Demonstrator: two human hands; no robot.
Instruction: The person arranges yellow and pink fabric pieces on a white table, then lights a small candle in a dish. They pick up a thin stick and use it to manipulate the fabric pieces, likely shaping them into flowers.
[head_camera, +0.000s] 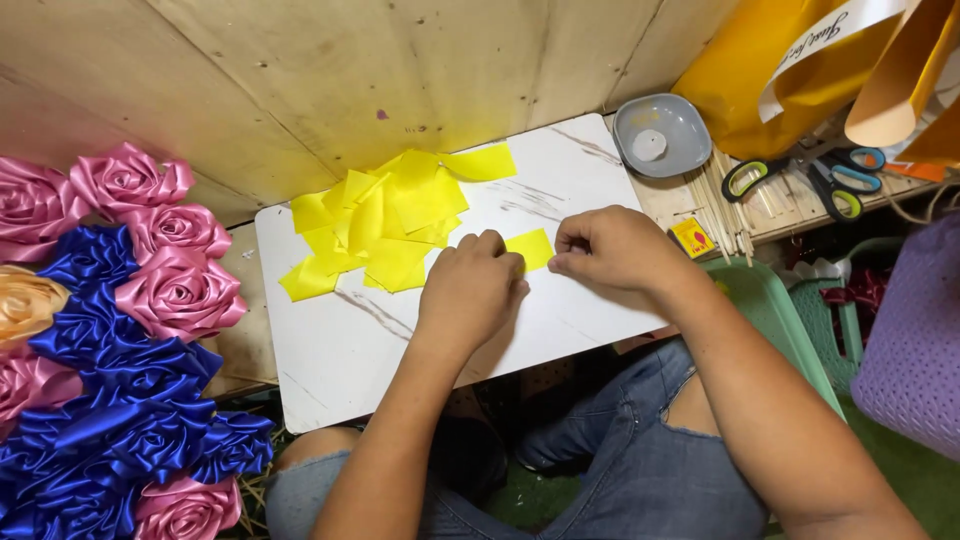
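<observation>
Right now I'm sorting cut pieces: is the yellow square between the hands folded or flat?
Flat, as far as shows: the yellow square lies on the white board, both hands covering its ends.

Both forearms are seen bare to the elbow; no sleeves, rings, watches or gloves are worn on the left hand (470, 290) or the right hand (615, 250). Blue denim jeans, torn open at both knees, are worn.

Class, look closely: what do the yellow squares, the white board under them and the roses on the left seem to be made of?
Yellow squares: probably satin ribbon, glossy with soft creases.
White board: rigid, smooth, marble-patterned with grey veins; likely laminate.
Roses: folded satin-like ribbon, pink and blue, with a sheen on the folds.
Both hands pinch one square.
</observation>
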